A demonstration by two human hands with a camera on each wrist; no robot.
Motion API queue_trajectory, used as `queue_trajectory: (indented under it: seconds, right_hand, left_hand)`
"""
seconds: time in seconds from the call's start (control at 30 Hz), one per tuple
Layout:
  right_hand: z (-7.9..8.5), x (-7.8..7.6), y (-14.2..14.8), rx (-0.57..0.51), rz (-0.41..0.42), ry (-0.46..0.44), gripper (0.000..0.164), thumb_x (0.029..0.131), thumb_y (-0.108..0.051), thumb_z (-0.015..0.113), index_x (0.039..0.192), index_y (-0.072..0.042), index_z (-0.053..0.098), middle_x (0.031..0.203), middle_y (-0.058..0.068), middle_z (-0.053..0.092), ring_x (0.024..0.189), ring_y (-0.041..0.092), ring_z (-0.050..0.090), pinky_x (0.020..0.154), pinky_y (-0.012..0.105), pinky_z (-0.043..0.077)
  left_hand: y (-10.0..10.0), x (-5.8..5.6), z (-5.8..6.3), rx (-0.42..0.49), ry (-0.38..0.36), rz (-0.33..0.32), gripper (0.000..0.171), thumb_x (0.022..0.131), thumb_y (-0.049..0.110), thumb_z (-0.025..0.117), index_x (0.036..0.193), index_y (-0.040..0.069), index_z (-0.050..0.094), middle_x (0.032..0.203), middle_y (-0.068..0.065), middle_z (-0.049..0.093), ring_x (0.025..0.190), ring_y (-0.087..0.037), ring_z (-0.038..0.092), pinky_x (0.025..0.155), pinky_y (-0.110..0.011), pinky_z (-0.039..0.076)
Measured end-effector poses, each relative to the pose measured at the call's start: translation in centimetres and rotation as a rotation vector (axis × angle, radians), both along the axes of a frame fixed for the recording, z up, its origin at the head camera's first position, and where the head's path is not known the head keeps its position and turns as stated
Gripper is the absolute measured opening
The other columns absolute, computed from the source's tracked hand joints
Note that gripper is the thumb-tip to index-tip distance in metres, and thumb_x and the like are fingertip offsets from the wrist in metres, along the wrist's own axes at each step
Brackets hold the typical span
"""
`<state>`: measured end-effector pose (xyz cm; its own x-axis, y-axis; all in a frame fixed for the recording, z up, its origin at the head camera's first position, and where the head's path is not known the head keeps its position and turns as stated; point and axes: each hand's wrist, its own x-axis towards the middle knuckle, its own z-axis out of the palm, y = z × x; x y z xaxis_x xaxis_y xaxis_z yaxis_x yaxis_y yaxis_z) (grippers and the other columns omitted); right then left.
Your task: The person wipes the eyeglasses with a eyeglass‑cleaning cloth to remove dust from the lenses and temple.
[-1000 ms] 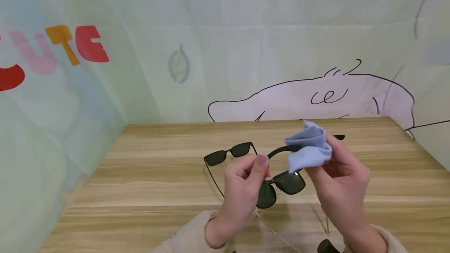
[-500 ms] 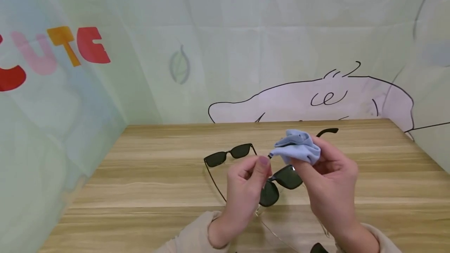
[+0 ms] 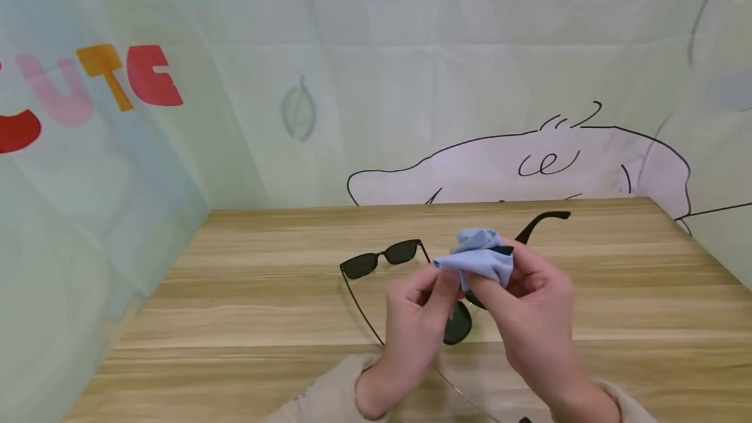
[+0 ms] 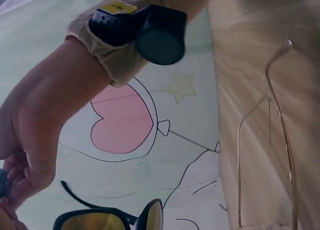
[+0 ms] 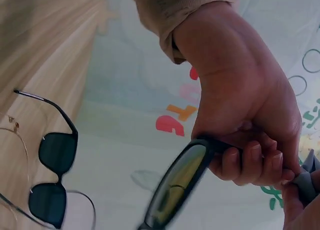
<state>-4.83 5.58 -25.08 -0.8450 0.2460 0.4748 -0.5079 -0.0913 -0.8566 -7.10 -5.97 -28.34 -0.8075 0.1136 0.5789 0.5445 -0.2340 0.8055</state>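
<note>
Dark sunglasses [image 3: 458, 325] are held above the table. My left hand [image 3: 420, 318] grips their frame, thumb and index finger pinched together. My right hand [image 3: 537, 322] pinches a crumpled light blue cloth [image 3: 478, 260] that wraps around a part of the sunglasses, with the cloth touching the left fingertips. One black temple arm [image 3: 546, 219] sticks out past the right hand. Seen from the right wrist, the left fingers [image 5: 250, 165] curl around the frame beside a lens [image 5: 177, 185]. Hands and cloth hide most of the frame.
Narrow black sunglasses [image 3: 382, 258] rest on the wooden table [image 3: 264, 305] to the left. Thin gold-wire glasses [image 4: 280, 109] also lie on it, partly hidden by the hands in the head view. Printed fabric [image 3: 376, 83] hangs behind and at the sides.
My right hand has moved left with the cloth, right up to the left fingertips. The stretch of black temple between the hands has become covered. My left hand has shifted slightly right.
</note>
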Motion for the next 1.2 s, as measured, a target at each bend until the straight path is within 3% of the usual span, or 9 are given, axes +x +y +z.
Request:
queue_trajectory:
  seconds: [0.2, 0.37, 0.5, 0.7, 0.93, 1.1, 1.2]
  right_hand:
    - [-0.4, -0.3, 0.4, 0.010, 0.021, -0.028, 0.027, 0.076, 0.019, 0.063, 0.098, 0.002, 0.067, 0.086, 0.011, 0.069, 0.072, 0.013, 0.065, 0.064, 0.024, 0.053]
    - [-0.5, -0.5, 1.1, 0.029, 0.044, -0.072, 0.025, 0.079, 0.016, 0.063, 0.097, 0.001, 0.067, 0.086, 0.010, 0.069, 0.074, 0.014, 0.064, 0.066, 0.024, 0.053]
    - [-0.4, -0.8, 1.6, 0.016, 0.099, -0.080, 0.025, 0.080, 0.016, 0.062, 0.099, 0.000, 0.066, 0.089, 0.010, 0.069, 0.077, 0.015, 0.065, 0.069, 0.027, 0.053]
    - [-0.1, -1.4, 2.8, -0.107, 0.200, -0.020, 0.027, 0.082, 0.019, 0.056, 0.101, 0.003, 0.066, 0.098, 0.013, 0.067, 0.087, 0.019, 0.065, 0.076, 0.027, 0.052]
    - [0.0, -1.7, 3.1, -0.156, 0.273, -0.009, 0.026, 0.084, 0.019, 0.053, 0.100, 0.003, 0.065, 0.103, 0.014, 0.064, 0.091, 0.023, 0.065, 0.081, 0.029, 0.051]
    - [0.0, -1.7, 3.1, -0.157, 0.253, -0.029, 0.026, 0.082, 0.020, 0.054, 0.099, 0.003, 0.065, 0.102, 0.013, 0.064, 0.093, 0.021, 0.063, 0.082, 0.029, 0.051]
    - [-0.1, -1.6, 2.8, -0.104, 0.228, -0.068, 0.025, 0.081, 0.018, 0.056, 0.094, 0.000, 0.067, 0.097, 0.011, 0.067, 0.092, 0.019, 0.063, 0.079, 0.028, 0.051]
  left_hand:
    - [0.0, 0.0, -0.2, -0.057, -0.002, -0.029, 0.033, 0.097, 0.018, 0.051, 0.076, -0.006, 0.060, 0.053, -0.011, 0.048, 0.050, -0.010, 0.044, 0.045, -0.021, 0.037]
    - [-0.4, -0.3, -0.6, -0.128, -0.019, -0.109, 0.026, 0.096, 0.012, 0.052, 0.084, -0.007, 0.065, 0.060, -0.016, 0.058, 0.052, -0.016, 0.051, 0.051, -0.023, 0.045]
    - [-1.2, -0.4, -0.9, -0.202, -0.032, -0.159, 0.018, 0.092, 0.007, 0.057, 0.098, -0.007, 0.067, 0.073, -0.018, 0.066, 0.064, -0.013, 0.060, 0.061, -0.027, 0.052]
    - [-2.2, -0.4, -1.5, -0.301, -0.088, -0.139, 0.023, 0.086, 0.008, 0.066, 0.105, -0.003, 0.067, 0.089, -0.013, 0.070, 0.085, -0.013, 0.066, 0.076, -0.029, 0.052]
    - [-2.1, -0.6, -1.6, -0.290, -0.093, -0.123, 0.023, 0.083, 0.008, 0.069, 0.102, -0.004, 0.069, 0.090, -0.014, 0.070, 0.084, -0.013, 0.067, 0.074, -0.028, 0.053]
    - [-2.0, -0.6, -1.3, -0.266, -0.068, -0.136, 0.022, 0.081, 0.007, 0.070, 0.100, -0.004, 0.069, 0.092, -0.015, 0.069, 0.085, -0.018, 0.068, 0.073, -0.029, 0.053]
    - [-1.9, -0.6, -1.2, -0.258, -0.047, -0.132, 0.022, 0.081, 0.005, 0.070, 0.100, -0.005, 0.069, 0.092, -0.016, 0.069, 0.085, -0.021, 0.068, 0.072, -0.029, 0.053]
